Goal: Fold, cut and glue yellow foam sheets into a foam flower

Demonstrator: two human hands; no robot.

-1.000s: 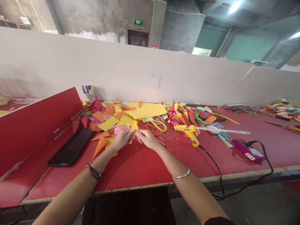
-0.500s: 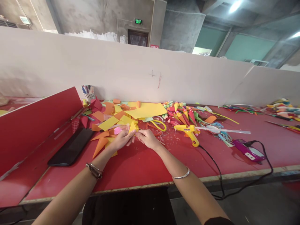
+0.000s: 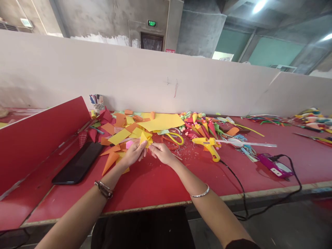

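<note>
Between my hands is a folded piece of yellow paper (image 3: 144,137), its pointed end up. My left hand (image 3: 135,153) pinches it from the left, thumb on top. My right hand (image 3: 161,153) has its fingertips closed on the paper's right edge. Behind and left of my hands lies a loose heap of yellow and orange paper pieces (image 3: 119,136). An orange paper cone (image 3: 110,162) rests beside my left wrist. Just beyond my right hand are yellow-handled scissors (image 3: 178,139), partly hidden among the scraps.
A yellow glue gun (image 3: 211,147) with a clear glue stick lies on the red table (image 3: 160,190), near a purple power strip (image 3: 275,166). Small coloured cones (image 3: 202,129) are piled behind it. At left are a black phone (image 3: 77,164), a red divider (image 3: 46,138) and a pen cup (image 3: 97,103).
My hands have shifted slightly, and the yellow paper has tilted a little to the left between them. Both hands keep hold of it.
</note>
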